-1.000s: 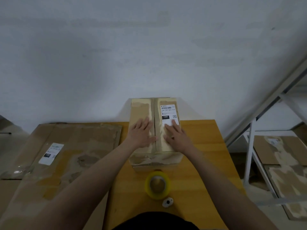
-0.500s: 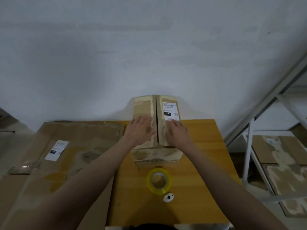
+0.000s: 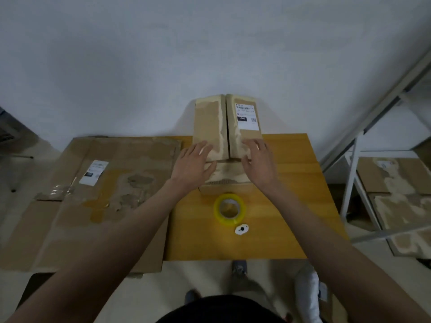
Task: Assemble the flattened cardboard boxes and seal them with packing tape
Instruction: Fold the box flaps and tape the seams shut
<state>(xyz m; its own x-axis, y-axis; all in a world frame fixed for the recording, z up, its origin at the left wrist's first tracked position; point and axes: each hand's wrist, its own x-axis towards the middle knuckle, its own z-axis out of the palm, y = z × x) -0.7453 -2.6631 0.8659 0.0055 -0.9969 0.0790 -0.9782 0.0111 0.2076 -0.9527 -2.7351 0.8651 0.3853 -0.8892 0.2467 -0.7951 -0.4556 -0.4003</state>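
Note:
A brown cardboard box [image 3: 211, 122] stands on the wooden table [image 3: 289, 183] against the wall, its two top flaps folded together with a seam down the middle and a white label on the right flap. My left hand [image 3: 193, 166] lies with straight fingers on the near end of the left flap. My right hand [image 3: 260, 163] rests the same way on the right flap's near end. A roll of yellow packing tape [image 3: 229, 209] lies flat on the table just in front of the box, untouched.
A small white oval piece [image 3: 241, 229] lies beside the tape roll. Flattened cardboard sheets [image 3: 105, 190] cover the surface left of the table. More flattened cardboard [image 3: 396, 183] lies behind a white metal frame [image 3: 352, 173] on the right.
Both hands slid back toward me along the flaps to the box's near edge. The view pulled back and upward, showing more of the table and the floor.

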